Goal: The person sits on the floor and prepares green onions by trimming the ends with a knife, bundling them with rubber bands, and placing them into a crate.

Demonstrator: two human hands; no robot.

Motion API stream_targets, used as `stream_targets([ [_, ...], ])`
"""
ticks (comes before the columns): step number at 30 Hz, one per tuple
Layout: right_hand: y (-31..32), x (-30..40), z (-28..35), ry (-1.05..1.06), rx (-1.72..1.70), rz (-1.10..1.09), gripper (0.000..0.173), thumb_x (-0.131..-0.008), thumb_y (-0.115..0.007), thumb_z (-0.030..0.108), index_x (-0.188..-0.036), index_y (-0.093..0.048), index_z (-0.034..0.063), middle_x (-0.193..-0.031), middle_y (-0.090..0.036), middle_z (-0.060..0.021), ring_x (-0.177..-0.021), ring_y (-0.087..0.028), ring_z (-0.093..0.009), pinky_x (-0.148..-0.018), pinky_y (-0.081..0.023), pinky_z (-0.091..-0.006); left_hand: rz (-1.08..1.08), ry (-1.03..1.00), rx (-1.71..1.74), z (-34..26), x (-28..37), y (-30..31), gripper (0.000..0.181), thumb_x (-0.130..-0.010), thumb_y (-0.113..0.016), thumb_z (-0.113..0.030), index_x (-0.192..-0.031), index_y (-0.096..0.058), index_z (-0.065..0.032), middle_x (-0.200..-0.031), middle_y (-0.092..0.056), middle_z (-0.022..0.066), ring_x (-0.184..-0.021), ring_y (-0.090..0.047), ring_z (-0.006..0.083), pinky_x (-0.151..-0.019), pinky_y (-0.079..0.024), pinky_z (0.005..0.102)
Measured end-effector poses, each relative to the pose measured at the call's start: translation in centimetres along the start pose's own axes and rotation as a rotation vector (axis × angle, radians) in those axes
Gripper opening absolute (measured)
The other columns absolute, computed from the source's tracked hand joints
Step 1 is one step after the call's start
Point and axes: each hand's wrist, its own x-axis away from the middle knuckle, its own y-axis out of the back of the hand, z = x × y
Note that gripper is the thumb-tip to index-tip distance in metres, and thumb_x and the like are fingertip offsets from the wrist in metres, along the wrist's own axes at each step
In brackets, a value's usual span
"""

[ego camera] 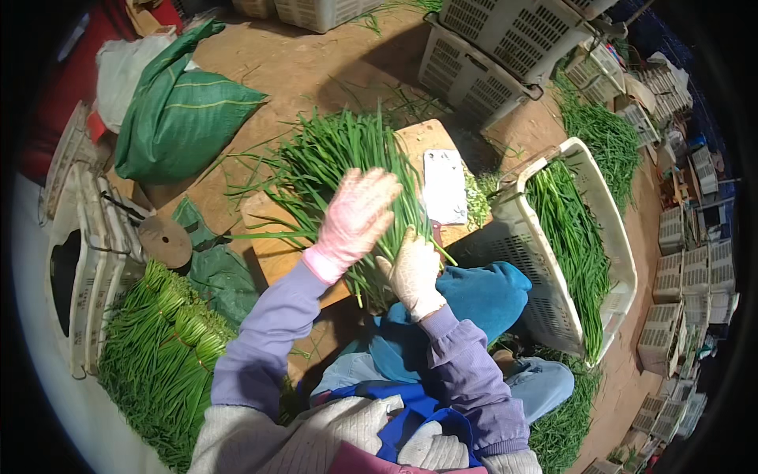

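Note:
A loose pile of long green leaves, likely garlic chives (pixel 331 142), lies across a wooden board (pixel 423 137) in front of me. My left hand (pixel 358 216), in a pink-looking thin glove, rests flat over the leaves with its fingers somewhat apart and slightly blurred. Closer to my body, my right hand (pixel 414 272) wears a pale glove and curls around the near ends of some leaves; its palm side is hidden. Just right of the pile, a cleaver (pixel 445 186) lies on the board, its blade bright with glare and its handle towards me. Pale trimmings (pixel 475 204) lie beside the blade.
A white plastic crate (pixel 533 260) holding chives (pixel 571 237) tilts at my right. Tied chive bundles (pixel 172 343) lie at left, near stacked crates (pixel 89 278) and a round disc (pixel 165 242). A green woven sack (pixel 189 118) and large crates (pixel 474 71) stand beyond the board.

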Motion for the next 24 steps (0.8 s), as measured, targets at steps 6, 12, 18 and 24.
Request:
stream_targets([
  [6, 3.2, -0.6, -4.8, 0.152, -0.506, -0.089, 0.044, -0.078, -0.064, 0.040, -0.097, -0.064, 0.0000, -0.083, -0.064, -0.0182, -0.079, -0.062, -0.033, -0.070, -0.049, -0.0401, 0.472, -0.117, 0.055, 3.6, -1.4, -10.2, 0.037, -0.091, -0.049, -0.029, -0.123, -0.053, -0.0118, -0.127, -0.053, 0.0080, -0.125, -0.042, 0.0256, -0.109, -0.023, 0.0486],
  [12, -0.4, -4.7, -10.6, -0.569, -1.386, 0.086, 0.020, -0.079, -0.065, 0.008, -0.097, -0.067, -0.0011, -0.075, -0.065, -0.0064, -0.066, -0.060, -0.014, -0.059, -0.047, -0.0275, 0.638, -0.213, -0.192, 3.7, -0.9, -11.6, 0.037, -0.092, -0.045, -0.036, -0.124, -0.054, -0.0204, -0.112, -0.060, 0.0031, -0.122, -0.043, 0.0247, -0.111, -0.015, 0.0515],
  [18, -7.3, -7.5, -10.7, -0.496, -1.634, -0.069, 0.009, -0.081, -0.067, 0.010, -0.083, -0.067, 0.0009, -0.074, -0.064, -0.0030, -0.062, -0.056, -0.011, -0.056, -0.044, -0.0236, 0.834, -0.109, -0.315, 2.6, -1.5, -11.0, 0.035, -0.090, -0.045, -0.039, -0.101, -0.068, -0.0145, -0.096, -0.060, 0.0055, -0.114, -0.047, 0.0260, -0.111, -0.015, 0.0512],
  [24, -7.7, -6.3, -11.0, -0.651, -1.678, -0.324, 0.009, -0.078, -0.069, 0.010, -0.080, -0.067, 0.0013, -0.068, -0.061, -0.0014, -0.056, -0.053, -0.010, -0.050, -0.042, -0.0241, 0.731, -0.054, -0.223, 2.8, -1.1, -9.9, 0.033, -0.086, -0.053, -0.033, -0.073, -0.064, -0.0055, -0.088, -0.062, 0.0076, -0.123, -0.042, 0.0294, -0.112, -0.012, 0.0521],
])
